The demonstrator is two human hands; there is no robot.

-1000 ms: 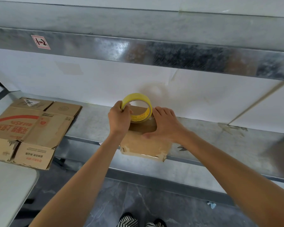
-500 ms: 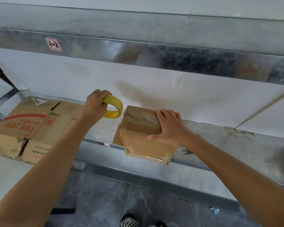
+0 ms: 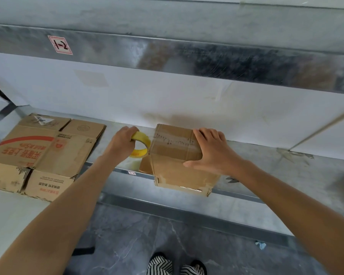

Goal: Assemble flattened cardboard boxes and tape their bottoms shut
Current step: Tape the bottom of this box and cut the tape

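Note:
A small brown cardboard box (image 3: pixel 175 155) stands on the metal shelf (image 3: pixel 266 165), its front overhanging the shelf edge, old tape marks across its top. My right hand (image 3: pixel 213 151) rests on the box's top right corner, fingers spread over it and thumb down the front face. My left hand (image 3: pixel 121 143) grips a yellow tape roll (image 3: pixel 140 144) right beside the box's left edge.
A stack of flattened cardboard boxes (image 3: pixel 42 153) with red print lies on the shelf at the left. Scissors (image 3: pixel 231 179) lie on the shelf just right of the small box. A white table corner (image 3: pixel 8 215) is at lower left. An upper metal shelf beam (image 3: pixel 187 56) hangs overhead.
My left hand carried the tape roll off the box top to the left, then brought it back down against the box's left edge. My right hand stayed on the box.

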